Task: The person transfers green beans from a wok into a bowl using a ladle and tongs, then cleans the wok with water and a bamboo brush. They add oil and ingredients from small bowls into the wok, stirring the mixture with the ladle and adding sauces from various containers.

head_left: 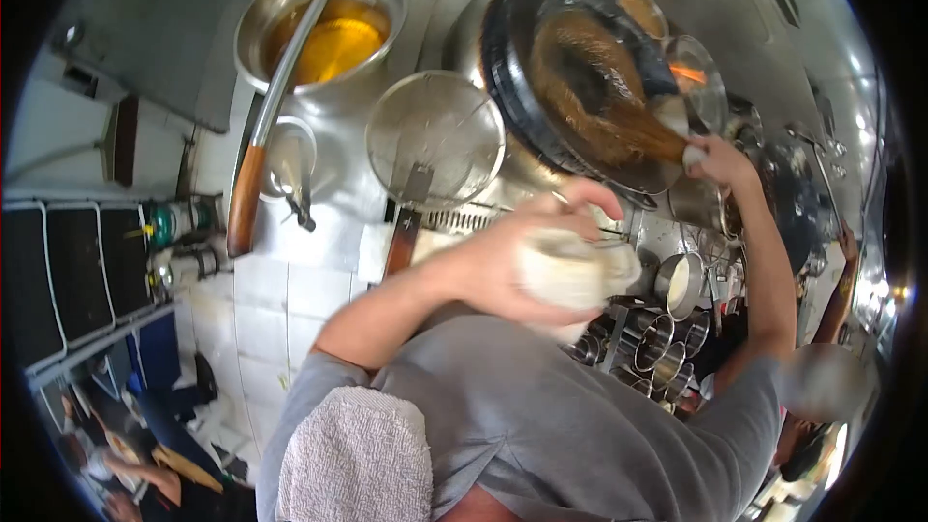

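My right hand (720,162) is closed around the end of a brown wok brush (650,133), which reaches down into a black wok (517,58). Brown liquid (570,39) swirls inside the wok, and the brush's far end merges with it. Nearer my chest, my left hand (507,266) grips a folded whitish cloth (565,271), blurred by motion. A round wire strainer (435,135) lies just left of the wok, its wooden handle (403,240) passing close to my left forearm.
A steel pot (387,43) of amber oil (338,43) stands at the upper left, with a wooden-handled ladle (271,101) across it. Bowls (696,77) sit beyond the wok. Several pots (681,285) are to the right. Other people (135,464) are at the lower left and right edge.
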`<action>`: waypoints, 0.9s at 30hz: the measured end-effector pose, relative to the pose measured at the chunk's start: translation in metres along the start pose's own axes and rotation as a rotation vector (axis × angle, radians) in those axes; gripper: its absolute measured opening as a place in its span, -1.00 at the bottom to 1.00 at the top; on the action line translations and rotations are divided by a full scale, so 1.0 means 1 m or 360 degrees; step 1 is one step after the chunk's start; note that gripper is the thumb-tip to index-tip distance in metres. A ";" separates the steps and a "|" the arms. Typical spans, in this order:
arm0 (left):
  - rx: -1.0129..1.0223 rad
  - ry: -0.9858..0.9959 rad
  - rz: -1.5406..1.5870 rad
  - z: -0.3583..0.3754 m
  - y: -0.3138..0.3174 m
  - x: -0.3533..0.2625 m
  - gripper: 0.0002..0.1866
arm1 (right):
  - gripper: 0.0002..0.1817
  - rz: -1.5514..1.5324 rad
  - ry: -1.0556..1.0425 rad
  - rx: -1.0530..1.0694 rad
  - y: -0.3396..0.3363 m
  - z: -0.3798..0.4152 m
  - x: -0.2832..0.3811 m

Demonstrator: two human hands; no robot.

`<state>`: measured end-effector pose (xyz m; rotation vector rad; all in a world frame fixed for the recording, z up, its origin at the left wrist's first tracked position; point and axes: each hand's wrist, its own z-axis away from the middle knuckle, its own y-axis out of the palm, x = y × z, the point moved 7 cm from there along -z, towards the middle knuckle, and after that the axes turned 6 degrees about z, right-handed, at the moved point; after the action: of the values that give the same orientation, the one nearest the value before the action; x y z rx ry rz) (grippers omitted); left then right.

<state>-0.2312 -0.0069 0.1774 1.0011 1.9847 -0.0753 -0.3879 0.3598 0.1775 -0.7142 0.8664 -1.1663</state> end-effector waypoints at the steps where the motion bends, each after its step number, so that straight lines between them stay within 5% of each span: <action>1: 0.0122 -0.0150 -0.0271 -0.013 0.019 0.022 -0.48 | -0.40 -0.0202 0.0204 -0.0057 -0.003 -0.028 -0.008; 4: 0.0359 0.0048 -0.1110 -0.041 0.080 0.095 -0.46 | -0.58 -0.0907 0.0623 -0.0233 -0.005 -0.078 0.031; 6: 0.0394 0.0093 -0.1468 -0.054 0.104 0.131 -0.47 | -0.42 -0.1241 0.0413 0.0021 0.006 -0.096 0.091; 8: 0.0507 -0.0015 -0.1730 -0.059 0.118 0.152 -0.48 | -0.28 -0.1101 0.0368 -0.0084 -0.002 -0.071 0.110; 14: 0.0536 -0.0260 -0.1582 -0.056 0.076 0.141 -0.62 | -0.14 -0.0344 0.0272 0.0555 -0.025 0.063 0.088; 16: 0.0523 -0.0311 -0.1639 -0.052 0.061 0.135 -0.59 | -0.27 0.0198 -0.0161 0.0239 -0.012 0.041 0.044; 18: 0.0509 -0.0270 -0.1549 -0.054 0.051 0.119 -0.55 | -0.47 0.0435 0.0139 -0.0090 -0.016 0.006 0.020; 19: 0.0514 -0.0268 -0.1536 -0.053 0.047 0.118 -0.54 | -0.59 0.0312 0.0250 -0.0351 -0.017 -0.021 0.015; 21: 0.0509 -0.0256 -0.1567 -0.054 0.043 0.118 -0.52 | -0.51 -0.0145 0.0318 -0.0738 -0.018 -0.070 0.032; 23: 0.0493 -0.0247 -0.1641 -0.054 0.045 0.122 -0.50 | -0.34 -0.0576 0.0270 -0.0670 0.022 -0.113 0.059; 25: 0.0508 -0.0267 -0.1658 -0.050 0.048 0.127 -0.50 | -0.18 -0.1171 0.0357 -0.0279 0.030 -0.066 0.103; 27: 0.0477 -0.0221 -0.1603 -0.054 0.045 0.126 -0.49 | -0.16 -0.0925 0.0201 -0.0178 0.028 -0.030 0.108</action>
<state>-0.2737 0.1232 0.1311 0.0646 2.1895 -0.9787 -0.3841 0.2618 0.1170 -1.0336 0.8583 -1.7021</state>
